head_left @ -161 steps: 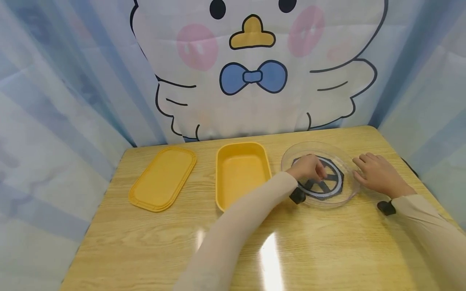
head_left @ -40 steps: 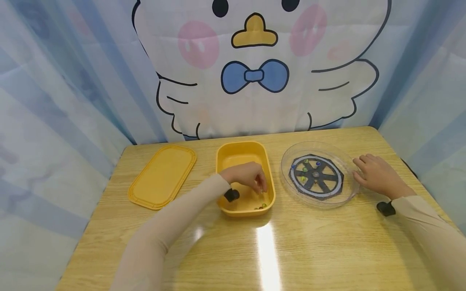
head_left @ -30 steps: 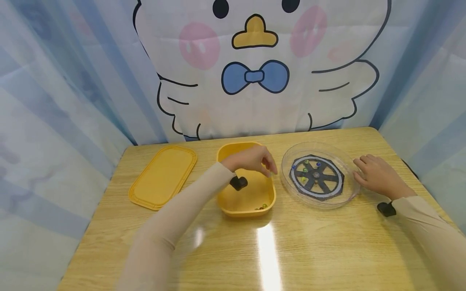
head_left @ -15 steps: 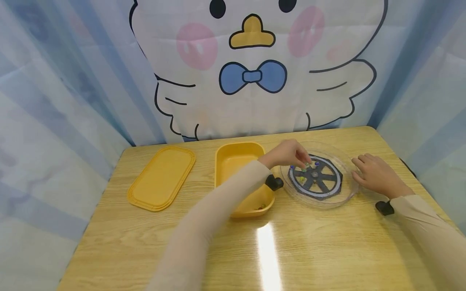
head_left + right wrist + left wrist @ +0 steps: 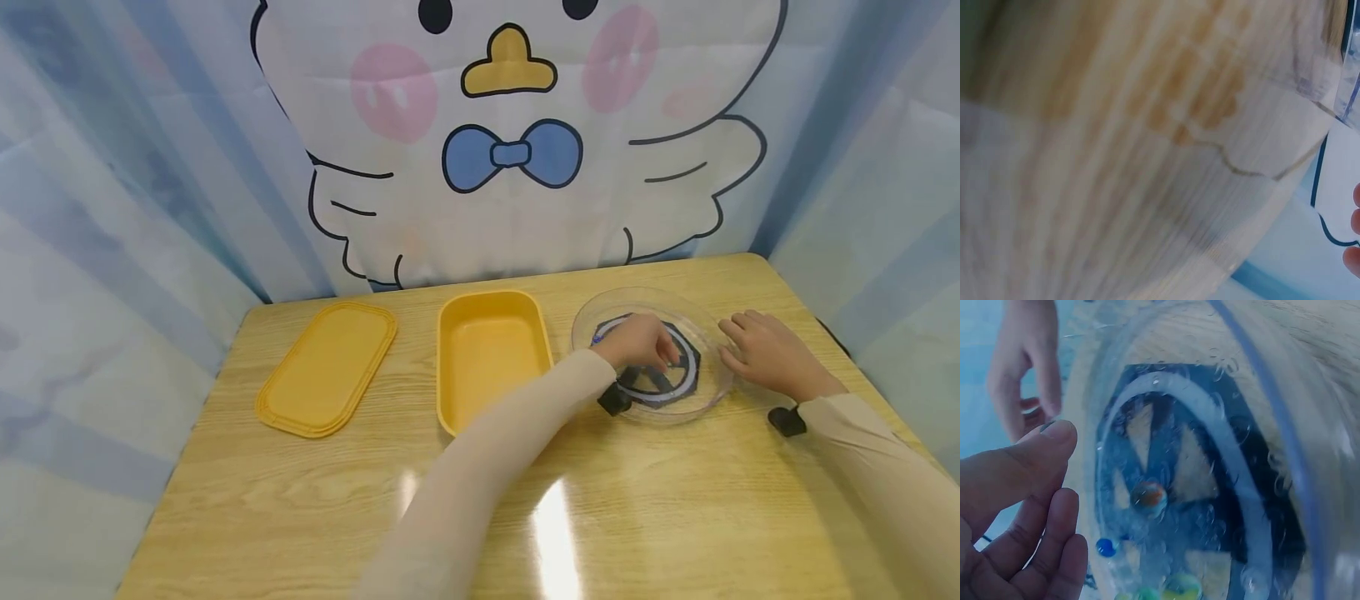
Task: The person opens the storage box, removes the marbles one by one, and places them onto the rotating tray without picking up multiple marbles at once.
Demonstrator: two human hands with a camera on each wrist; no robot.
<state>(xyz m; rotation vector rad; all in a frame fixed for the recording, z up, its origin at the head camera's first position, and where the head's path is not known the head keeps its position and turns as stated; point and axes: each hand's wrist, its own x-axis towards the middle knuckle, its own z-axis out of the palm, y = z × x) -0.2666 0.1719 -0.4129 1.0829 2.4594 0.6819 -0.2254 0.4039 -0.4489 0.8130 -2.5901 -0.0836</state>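
Wooden table (image 5: 322, 500), clear dish (image 5: 712, 379) of marbles (image 5: 1149, 499) beneath the left grip (image 5: 643, 342).

Clear dish (image 5: 711, 354) — part-hidden, green marbles (image 5: 1182, 589) — cropped

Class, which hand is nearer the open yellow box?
The left hand. It is over the clear round dish, to the right of the yellow box; the right hand is farther off, by the dish's right rim.

Yellow tub (image 5: 491, 354), blue marble (image 5: 1107, 547), wood-grained table (image 5: 300, 508)
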